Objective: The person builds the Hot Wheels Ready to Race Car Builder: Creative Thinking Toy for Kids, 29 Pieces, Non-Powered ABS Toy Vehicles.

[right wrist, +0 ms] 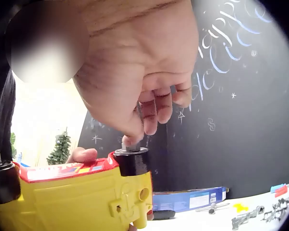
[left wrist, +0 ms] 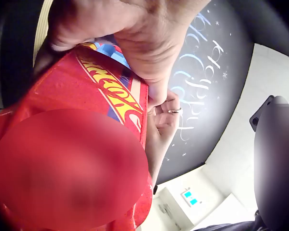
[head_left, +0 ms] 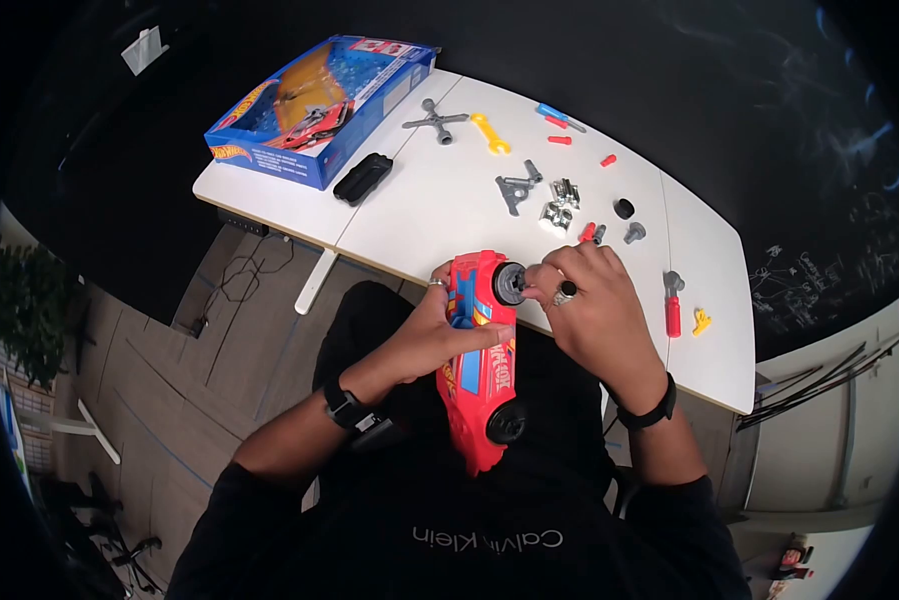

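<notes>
My left hand point(head_left: 431, 335) grips the red toy car point(head_left: 480, 400) (yellow base point(right wrist: 77, 197) showing in the right wrist view) above my lap point(head_left: 367, 312), near the white table point(head_left: 409, 220). My right hand point(head_left: 594, 298) pinches a grey piece point(right wrist: 130, 146) at a black wheel's point(right wrist: 134, 165) centre.

Red toy car point(head_left: 477, 392), yellow underside point(right wrist: 67, 199), held on its side over the lap point(head_left: 559, 410), black wheels point(head_left: 507, 424) on, grey piece point(right wrist: 130, 147) at one

The toy car point(head_left: 476, 395) looks glossy plastic, the tabletop point(head_left: 409, 215) smooth, the shirt point(head_left: 459, 505) matt cloth.
</notes>
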`<state>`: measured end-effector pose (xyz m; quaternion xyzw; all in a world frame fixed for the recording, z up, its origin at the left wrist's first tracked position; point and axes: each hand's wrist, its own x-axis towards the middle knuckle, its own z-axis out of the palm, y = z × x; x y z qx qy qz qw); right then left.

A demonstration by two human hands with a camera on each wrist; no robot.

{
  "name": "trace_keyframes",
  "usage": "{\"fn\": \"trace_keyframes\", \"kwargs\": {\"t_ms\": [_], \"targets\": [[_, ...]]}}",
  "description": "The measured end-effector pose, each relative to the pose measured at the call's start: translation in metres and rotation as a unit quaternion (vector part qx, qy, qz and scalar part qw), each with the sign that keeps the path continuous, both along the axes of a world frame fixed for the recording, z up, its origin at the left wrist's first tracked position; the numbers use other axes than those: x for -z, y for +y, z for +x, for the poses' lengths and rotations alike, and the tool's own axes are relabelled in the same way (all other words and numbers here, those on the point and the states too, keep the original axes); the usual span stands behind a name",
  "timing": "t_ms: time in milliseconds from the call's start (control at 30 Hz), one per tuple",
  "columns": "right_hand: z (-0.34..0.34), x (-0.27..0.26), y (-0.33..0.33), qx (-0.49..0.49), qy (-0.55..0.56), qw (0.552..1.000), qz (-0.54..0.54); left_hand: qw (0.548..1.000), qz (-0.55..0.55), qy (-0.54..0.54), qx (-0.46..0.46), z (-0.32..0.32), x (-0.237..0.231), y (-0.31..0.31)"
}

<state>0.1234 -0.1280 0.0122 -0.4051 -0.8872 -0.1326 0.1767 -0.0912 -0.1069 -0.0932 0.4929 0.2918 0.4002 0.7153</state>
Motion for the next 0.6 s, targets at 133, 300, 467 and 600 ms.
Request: {"fn": "trace_keyframes", "kwargs": {"t_ms": [133, 300, 467, 600], "targets": [[-0.002, -0.007, 0.003, -0.055, 0.010, 0.998, 0.034, 0.999, -0.010, 0.012, 0.030, -0.002, -0.004, -0.001], [-0.004, 0.005, 0.006, -0.041, 0.033, 0.998, 0.019, 1.000, 0.003, 0.018, 0.025, -0.001, -0.008, -0.001], [-0.013, 0.006, 0.000, 0.004, -0.053, 0.997, 0.059, 0.999, 0.015, 0.038, 0.001, -0.003, -0.010, -0.003], [-0.015, -0.003, 0.002, 0.018, -0.112, 0.992, 0.057, 0.998, 0.030, 0.051, 0.013, -0.004, -0.016, -0.004]]}}
